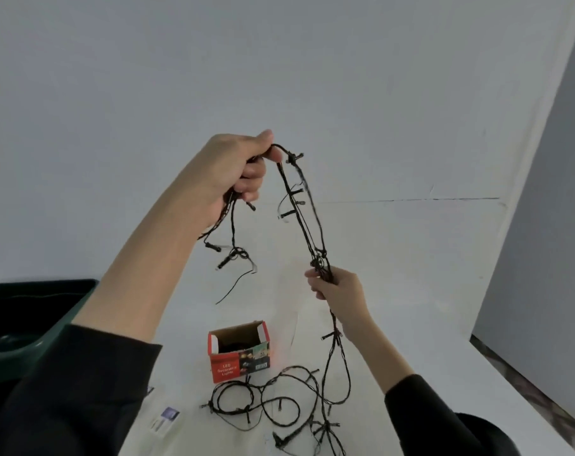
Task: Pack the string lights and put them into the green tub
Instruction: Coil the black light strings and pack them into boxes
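Lights [318,258] run as one dark string, and the nearest part lies in loose loops on the bench [427,324] at the bottom centre of the frame. I count about four loops there, though they cross too much for me to be sure. My guess is that this slack is left lying so it can feed upward without snagging. Just left of the loops I see one small slip [168,417] of paper.

Behind the loops stands one red box [225,366], flaps open and mouth up, dark inside; I can't tell whether anything is in it. I take it to be the pack for the string, set close so the bundle can drop straight in. At the left edge sits one green tub [22,355], partly behind the left sleeve [82,390], with none of the string in it that I can see.

Higher, at centre right, the right hand [342,291] is closed round the string where several strands knot together; it seems to guide and tension the run. From there a doubled length rises to the left hand [233,172] at mid-frame. That hand is clenched on gathered coils, with the thumb pinching the top bend and short tails and a few bulbs hanging below. I read it as the collector, held high to keep the length straight. Bulbs on the raised stretch number five or so; blur stops a firm count. Farthest is one plain white wall [312,60].
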### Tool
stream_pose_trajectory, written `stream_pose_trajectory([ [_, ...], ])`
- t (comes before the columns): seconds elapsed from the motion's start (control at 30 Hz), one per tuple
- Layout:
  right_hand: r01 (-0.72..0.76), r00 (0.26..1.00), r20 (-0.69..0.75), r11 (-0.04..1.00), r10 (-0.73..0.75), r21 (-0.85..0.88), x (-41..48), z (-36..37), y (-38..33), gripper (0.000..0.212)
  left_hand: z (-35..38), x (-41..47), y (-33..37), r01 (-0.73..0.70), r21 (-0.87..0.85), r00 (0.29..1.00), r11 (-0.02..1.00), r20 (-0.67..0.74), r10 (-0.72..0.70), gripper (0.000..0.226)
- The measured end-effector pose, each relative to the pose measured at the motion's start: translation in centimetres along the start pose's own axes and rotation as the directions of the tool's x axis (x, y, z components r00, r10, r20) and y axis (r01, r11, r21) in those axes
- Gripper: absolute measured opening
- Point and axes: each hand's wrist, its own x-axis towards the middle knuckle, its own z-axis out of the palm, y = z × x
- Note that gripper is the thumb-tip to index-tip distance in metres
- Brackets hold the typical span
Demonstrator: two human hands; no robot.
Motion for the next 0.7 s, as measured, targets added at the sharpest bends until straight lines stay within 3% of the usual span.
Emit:
stream_pose_trajectory([
  [0.07, 0.044, 0.989, -0.139, 0.998, -0.051, -0.051, 0.2, 0.4, -0.1, 0.02, -0.3, 0.0, 0.2, -0.013, -0.034, 0.999, 0.999, -0.044, 0.011, 0.031],
  [0.13, 0.1, 0.969, -0.229, 0.994, -0.09, 0.032, 0.4, 0.7, -0.6, 0.02, -0.7, 0.0, 0.3, -0.017, -0.051, 0.998, 0.999, -0.066, 0.013, 0.031],
  [0.27, 0.073, 0.96, -0.269, 0.996, -0.082, -0.044, 0.7, 1.1, -0.9, 0.012, -1.3, -0.1, 0.6, -0.02, -0.037, 0.999, 0.999, -0.051, 0.018, 0.031],
  [0.37, -0.019, 0.99, -0.135, 0.986, 0.042, 0.168, 1.1, 0.8, 0.6, 0.016, -1.6, 0.1, 1.2, -0.062, -0.08, 0.996, 0.995, -0.063, 0.057, 0.03],
  [0.47, -0.212, 0.977, 0.073, 0.927, 0.2, 0.309, 1.3, 0.3, 3.3, 0.017, -2.3, 0.4, 1.6, -0.089, -0.138, 0.991, 0.986, -0.111, 0.074, 0.03],
  [0.6, -0.382, 0.909, 0.268, 0.897, 0.321, 0.223, 1.8, -0.8, 4.2, 0.025, -2.8, 0.7, 0.2, -0.144, -0.198, 0.968, 0.97, -0.233, 0.096, 0.031],
  [0.7, -0.369, 0.872, 0.328, 0.928, 0.364, -0.049, 2.9, -2.4, 3.5, 0.04, -4.7, 0.9, 0.7, -0.254, -0.407, 0.925, 0.877, -0.368, 0.097, 0.033],
])
